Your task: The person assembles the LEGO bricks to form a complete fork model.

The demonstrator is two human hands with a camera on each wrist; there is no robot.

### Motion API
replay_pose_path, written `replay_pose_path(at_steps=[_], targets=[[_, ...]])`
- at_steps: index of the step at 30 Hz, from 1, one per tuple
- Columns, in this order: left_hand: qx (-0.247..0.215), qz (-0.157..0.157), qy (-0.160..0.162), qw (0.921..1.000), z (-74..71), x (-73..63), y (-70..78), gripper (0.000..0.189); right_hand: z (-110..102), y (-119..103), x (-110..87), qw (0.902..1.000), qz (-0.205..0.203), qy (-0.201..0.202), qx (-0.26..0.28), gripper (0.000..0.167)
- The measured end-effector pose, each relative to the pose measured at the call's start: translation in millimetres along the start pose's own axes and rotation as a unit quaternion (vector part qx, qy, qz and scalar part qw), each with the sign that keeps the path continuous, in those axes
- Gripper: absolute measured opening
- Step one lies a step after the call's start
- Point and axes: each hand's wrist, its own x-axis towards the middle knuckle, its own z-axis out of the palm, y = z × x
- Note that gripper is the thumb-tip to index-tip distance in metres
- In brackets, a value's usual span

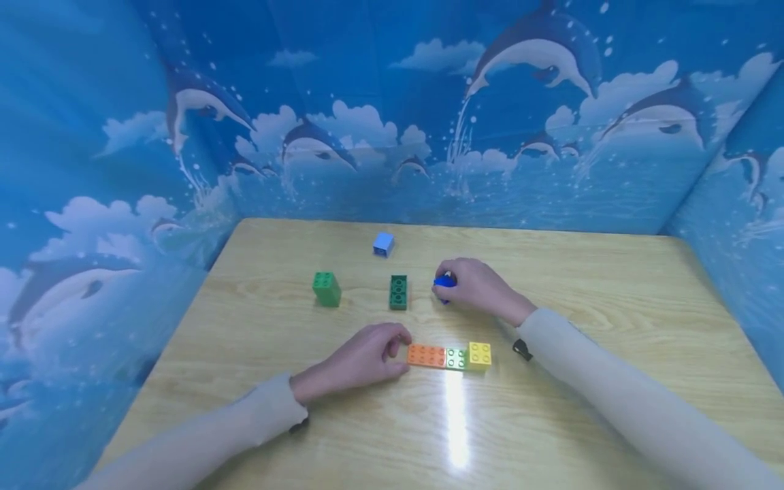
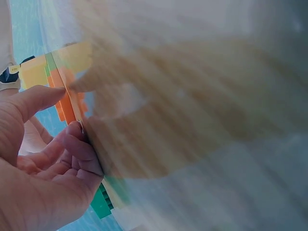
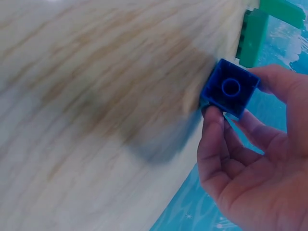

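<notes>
My right hand [image 1: 478,286] pinches a dark blue toy brick [image 1: 444,280] between thumb and fingers, right of the middle of the table. In the right wrist view the hollow underside of this blue brick [image 3: 231,87] faces the camera. My left hand [image 1: 373,354] rests at the left end of a row of bricks, its thumb and fingers curved apart beside an orange brick [image 1: 427,355]. Joined in line with the orange are a light green brick [image 1: 456,358] and, at the right end, a taller yellow brick [image 1: 480,355].
Between the hands lies a dark green brick [image 1: 398,292], studs up. A tall green brick [image 1: 327,290] stands to its left, and a lighter blue brick [image 1: 383,243] sits farther back. Dolphin-printed curtains [image 1: 392,136] enclose the wooden table [image 1: 612,292] at the back and sides.
</notes>
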Motion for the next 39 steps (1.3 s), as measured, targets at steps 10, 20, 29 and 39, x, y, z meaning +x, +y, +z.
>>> replay_pose_path(at_steps=[10, 20, 29, 39], targets=[[0.011, 0.008, 0.002, 0.9999, 1.1, -0.9, 3.3, 0.043, -4.6, -1.4, -8.1, 0.9971, 0.015, -0.044, 0.06, 0.034], [0.007, 0.013, 0.002, 0.9999, 0.6, -1.6, 2.4, 0.042, -8.1, -7.2, -35.7, 0.993, 0.003, -0.046, 0.109, 0.045], [0.001, 0.007, 0.004, 1.0, 0.9, -1.5, 0.0, 0.042, -7.2, -16.6, -63.3, 0.9929, -0.02, -0.04, 0.11, 0.035], [-0.001, 0.0, 0.005, 1.0, 1.1, -1.4, 2.1, 0.043, 4.9, -21.2, -92.6, 0.9953, -0.072, -0.027, 0.059, 0.027]])
